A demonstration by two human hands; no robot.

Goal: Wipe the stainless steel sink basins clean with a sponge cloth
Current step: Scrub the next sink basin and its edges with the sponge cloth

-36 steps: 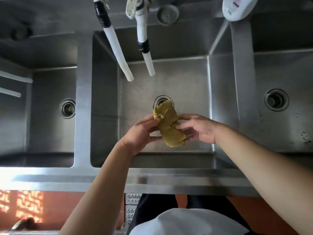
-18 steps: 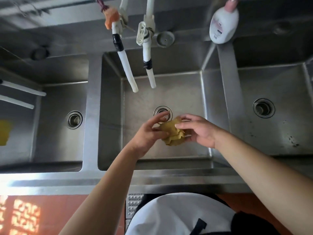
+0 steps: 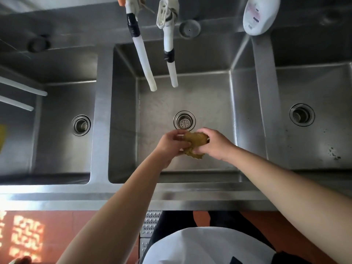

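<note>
Sponge cloth (image 3: 196, 141): mustard-yellow, pitted like a honeycomb, bunched into a crumpled wad with a ragged fold hanging at its lower edge. Held above the floor of the middle basin (image 3: 209, 96), just on the near side of the round strainer drain (image 3: 184, 120), toward the front wall. Gripped from both sides: left hand (image 3: 171, 144) with fingers curled onto its left end, right hand (image 3: 214, 142) with fingers wrapped over the top and right. Overhead, two white hoses (image 3: 144, 63) taped in black, hanging near the back edge.
</note>
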